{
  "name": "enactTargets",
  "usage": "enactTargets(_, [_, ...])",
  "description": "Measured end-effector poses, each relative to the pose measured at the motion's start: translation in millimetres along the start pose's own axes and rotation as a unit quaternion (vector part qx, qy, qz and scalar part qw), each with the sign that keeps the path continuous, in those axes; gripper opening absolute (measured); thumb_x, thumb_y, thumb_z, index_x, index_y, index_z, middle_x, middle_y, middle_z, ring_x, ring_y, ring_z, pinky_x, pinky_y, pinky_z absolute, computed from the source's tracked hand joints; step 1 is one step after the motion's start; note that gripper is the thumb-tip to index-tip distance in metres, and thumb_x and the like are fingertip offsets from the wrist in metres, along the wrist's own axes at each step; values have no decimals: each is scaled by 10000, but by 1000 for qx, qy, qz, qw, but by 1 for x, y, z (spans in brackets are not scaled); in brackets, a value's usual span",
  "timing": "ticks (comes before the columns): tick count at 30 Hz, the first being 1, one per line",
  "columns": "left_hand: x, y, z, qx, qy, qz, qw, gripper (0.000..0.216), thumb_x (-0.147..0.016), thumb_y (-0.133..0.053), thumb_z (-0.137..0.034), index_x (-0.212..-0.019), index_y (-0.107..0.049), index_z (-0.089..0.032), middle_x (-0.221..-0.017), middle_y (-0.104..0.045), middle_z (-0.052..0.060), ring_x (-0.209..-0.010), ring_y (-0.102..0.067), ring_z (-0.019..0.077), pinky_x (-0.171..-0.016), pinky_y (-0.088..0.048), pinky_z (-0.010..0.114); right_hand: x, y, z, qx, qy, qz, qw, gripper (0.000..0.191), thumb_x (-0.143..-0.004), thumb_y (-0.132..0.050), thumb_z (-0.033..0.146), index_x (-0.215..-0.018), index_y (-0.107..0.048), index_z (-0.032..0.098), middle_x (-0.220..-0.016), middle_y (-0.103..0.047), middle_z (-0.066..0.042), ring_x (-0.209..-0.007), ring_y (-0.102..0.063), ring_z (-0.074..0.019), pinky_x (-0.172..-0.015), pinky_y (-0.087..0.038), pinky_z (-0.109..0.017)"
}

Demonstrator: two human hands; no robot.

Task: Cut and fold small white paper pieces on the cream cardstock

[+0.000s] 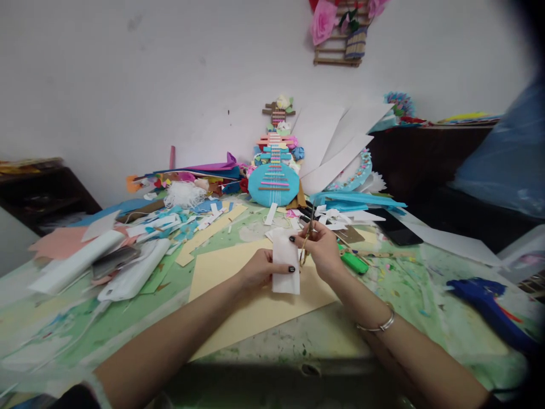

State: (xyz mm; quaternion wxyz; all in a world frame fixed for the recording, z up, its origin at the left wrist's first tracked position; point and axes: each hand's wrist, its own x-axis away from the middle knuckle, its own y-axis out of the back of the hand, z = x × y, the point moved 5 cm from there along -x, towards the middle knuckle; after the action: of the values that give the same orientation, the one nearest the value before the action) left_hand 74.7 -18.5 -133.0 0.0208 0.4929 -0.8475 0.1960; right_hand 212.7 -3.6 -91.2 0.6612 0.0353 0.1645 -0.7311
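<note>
Left hand [259, 268] pinches white paper piece [286, 275], right hand [323, 250] just beside it closed on scissors [305, 253] at the paper's edge; blades near left fingertips [292, 268] could nick them if the piece slips.

A blue paper lute [273, 180] leans against the wall at centre (white sheets [336, 149] fan out beside it); a glue gun [489, 304] lies lower right; a pink flower [323, 21] hangs top centre.

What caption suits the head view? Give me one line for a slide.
Left hand holds a white paper piece while right hand holds scissors at its edge, above a cream sheet.
</note>
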Motion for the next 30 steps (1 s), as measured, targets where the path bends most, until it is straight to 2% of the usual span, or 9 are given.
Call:
enactTargets(5, [-1,1,0,11,-2,0,1000,375,-457,-857,-190,-773,-702,-61,-749,-696,103,-646,-625,171,-665,-476,298,1,-2,3,10,12,-1,1000,310,-531,-770,259,-661,-495,201,-630,-562,29,-566,-508,-116,-544,-392,-247])
enactTargets(14, [3,-3,-3,4,5,-11,1000,402,-430,-863,-185,-779,-698,-68,-660,-650,44,-567,-579,128,-577,-438,246,0,-4,3,10,23,8,1000,340,-513,-784,277,-673,-504,170,-618,-555,41,-558,-505,-92,-534,-391,-216])
enactTargets(20, [2,2,-2,-18,16,-32,999,365,-450,-853,-178,-763,-708,-58,-679,-676,80,-579,-607,159,-580,-453,267,-1,-2,6,10,18,20,1000,315,-549,-772,292,-685,-517,167,-622,-576,35,-547,-536,-99,-525,-436,-223])
enactTargets(23, [-1,7,-7,16,-14,-41,999,370,-470,-847,-153,-802,-710,-65,-748,-703,94,-619,-628,166,-600,-478,266,-3,2,8,5,-3,13,1000,309,-605,-746,346,-717,-525,161,-620,-619,4,-522,-560,-112,-488,-434,-221])
enactTargets(25, [-1,14,-16,67,-57,-57,995,360,-492,-837,-127,-824,-708,-72,-794,-714,92,-647,-639,159,-617,-497,253,-3,5,8,2,-22,17,1000,323,-645,-721,403,-737,-536,154,-538,-588,18,-430,-500,-90,-418,-374,-197])
enactTargets(27, [-1,24,-26,128,-96,-90,983,297,-540,-811,-96,-815,-701,-84,-802,-718,76,-651,-645,146,-625,-514,238,-1,3,7,-7,-44,60,997,354,-703,-658,481,-745,-561,143,-456,-522,39,-356,-412,-69,-366,-303,-188])
enactTargets(30, [3,42,-41,212,-137,-155,955,140,-658,-720,-45,-779,-679,-102,-754,-713,46,-624,-650,128,-610,-528,221,9,-8,4,-27,-71,197,978,441,-787,-524,559,-739,-605,128,-430,-497,21,-345,-406,-81,-362,-294,-204])
